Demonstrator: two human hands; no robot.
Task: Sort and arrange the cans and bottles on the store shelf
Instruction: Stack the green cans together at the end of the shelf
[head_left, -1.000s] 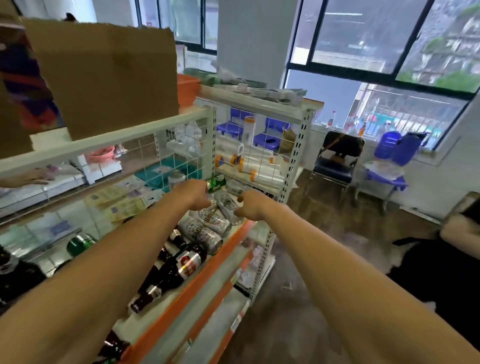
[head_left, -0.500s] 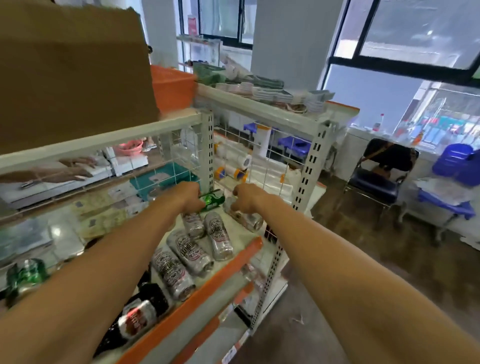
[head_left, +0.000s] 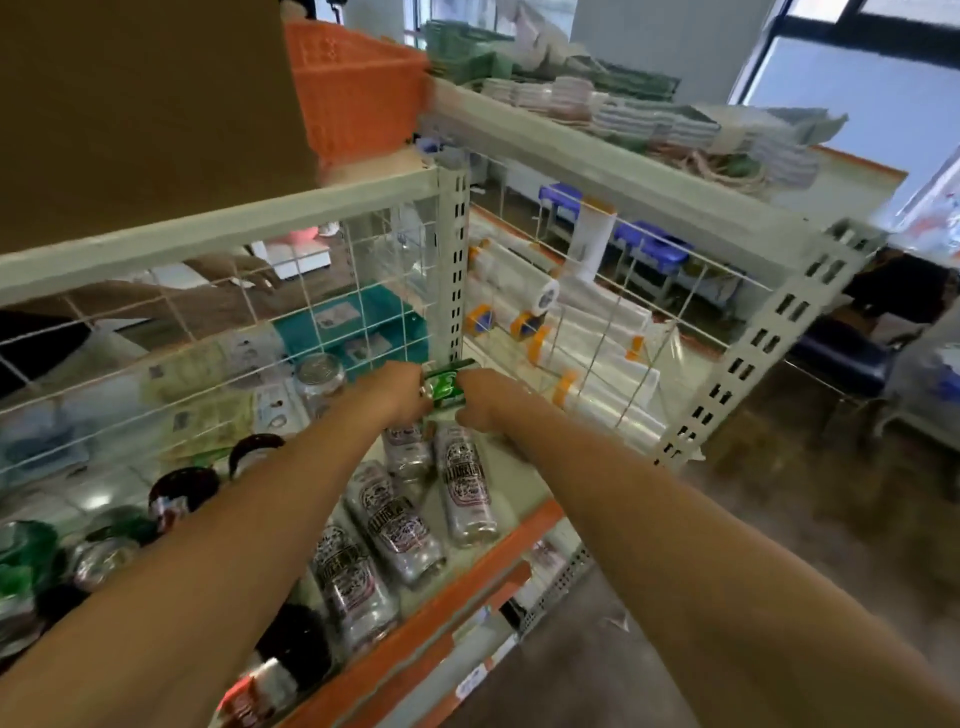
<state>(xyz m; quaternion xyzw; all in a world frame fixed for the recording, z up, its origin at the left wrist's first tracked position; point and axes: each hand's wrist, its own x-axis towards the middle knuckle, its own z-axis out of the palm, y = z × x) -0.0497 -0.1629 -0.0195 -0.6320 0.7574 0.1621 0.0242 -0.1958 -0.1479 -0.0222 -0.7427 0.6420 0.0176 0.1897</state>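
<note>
Right hand (head_left: 485, 408) has crossed to the green can (head_left: 444, 385), at its 3 o'clock end. The left hand (head_left: 397, 397) grip holds it; the right's I cannot tell. Placing likely begins.

A grey metal shelf (head_left: 769, 338) stands on a brown, mottled floor (head_left: 779, 519). Behind it rises a pale wall (head_left: 649, 36), and beside that a dark-framed window (head_left: 857, 104) lets in daylight. A dark blue chair (head_left: 841, 358) sits at the right, near the window. Blue stools (head_left: 654, 254) stand behind the shelf.
</note>
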